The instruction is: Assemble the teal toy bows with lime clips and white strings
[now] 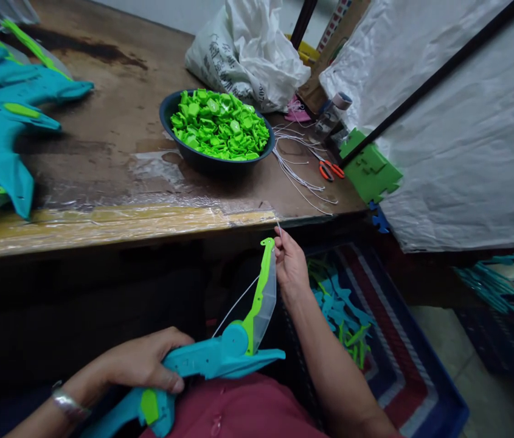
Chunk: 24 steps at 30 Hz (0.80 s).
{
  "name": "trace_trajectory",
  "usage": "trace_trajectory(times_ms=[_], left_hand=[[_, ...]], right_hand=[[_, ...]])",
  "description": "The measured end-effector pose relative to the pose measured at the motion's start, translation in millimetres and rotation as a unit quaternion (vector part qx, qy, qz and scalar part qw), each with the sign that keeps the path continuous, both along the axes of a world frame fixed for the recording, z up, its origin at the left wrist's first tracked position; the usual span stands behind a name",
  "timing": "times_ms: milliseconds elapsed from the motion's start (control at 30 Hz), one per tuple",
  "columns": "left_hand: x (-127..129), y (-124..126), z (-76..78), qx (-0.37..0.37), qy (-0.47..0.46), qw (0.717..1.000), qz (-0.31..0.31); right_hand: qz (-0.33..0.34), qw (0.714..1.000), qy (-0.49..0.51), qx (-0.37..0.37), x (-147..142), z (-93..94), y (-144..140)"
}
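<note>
We saw the teal body held aslant over the lap, below the near edge of the tabletop, with its green bar and clear panel standing up near its front. The left hand had its thumb and fingers closed round the teal body; the fingers of the right hand were pinched together on a short cord end, just above the bar's tip. A white cord spanned the gap between body and bar; we could not tell whether it and the pinched end were one piece. The chief hazard, we judged, lay in the pinch: so thin an end could have slipped from the fingertips. A hard pull might have bent the slender bar or twisted the body, since the left hand appeared to be its main support. Slack could have let the cord snag on the bar's notched edge. On the tabletop, the loose cords lay close to the scissors, where a careless reach might have tangled them.
</note>
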<state>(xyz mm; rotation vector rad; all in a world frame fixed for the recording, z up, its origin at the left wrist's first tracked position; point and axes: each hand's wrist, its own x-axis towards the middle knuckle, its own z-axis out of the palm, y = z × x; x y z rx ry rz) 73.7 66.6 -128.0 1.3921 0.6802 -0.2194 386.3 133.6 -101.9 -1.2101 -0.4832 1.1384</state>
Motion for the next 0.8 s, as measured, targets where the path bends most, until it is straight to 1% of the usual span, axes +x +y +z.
trace_trajectory(times_ms=[100,200,300,400,433,467,500,533,567,600,633,667,733,800], left_hand=[[-2,-9,1.2,0.003,0.024,1.0,-0.008],[-4,-15,3.6,0.016,0.06,0.998,0.004],[-6,-20,5.1,0.031,0.099,0.994,0.027],[-6,-25,4.4,0.061,0.154,0.985,0.037],[-6,-27,3.8,0.075,0.177,0.981,0.039],[-5,-29,3.4,0.089,0.198,0.975,0.038],[-4,-31,3.1,0.101,0.216,0.971,0.036],[-3,-33,3.0,0.11,0.229,0.967,0.035],[-1,-35,3.2,0.121,0.237,0.963,0.035],[0,-37,3.7,0.135,0.241,0.96,0.039],[2,-39,4.3,0.152,0.244,0.957,0.045],[3,-41,4.9,0.168,0.245,0.953,0.053],[5,-44,5.5,0.198,0.245,0.947,0.061],[5,-45,5.2,0.211,0.245,0.945,0.06]], right_hand=[[-0.001,1.0,-0.011,0.01,4,7.7,0],[-0.003,0.999,-0.038,0.016,8,14.4,2],[-0.002,0.996,-0.088,0.026,17,24.0,1],[-0.009,0.987,-0.156,0.038,29,38.7,-7],[-0.017,0.976,-0.209,0.051,33,44.1,-11],[-0.026,0.955,-0.286,0.069,38,49.1,-16],[-0.033,0.922,-0.374,0.091,41,53.1,-20],[-0.033,0.88,-0.46,0.111,44,55.5,-24],[-0.023,0.837,-0.532,0.124,45,55.9,-27],[-0.002,0.804,-0.581,0.13,45,54.0,-30],[0.026,0.787,-0.603,0.129,43,49.7,-33],[0.057,0.778,-0.613,0.125,40,43.4,-34],[0.103,0.767,-0.622,0.117,31,26.8,-36],[0.123,0.762,-0.626,0.114,23,9.3,-36]])
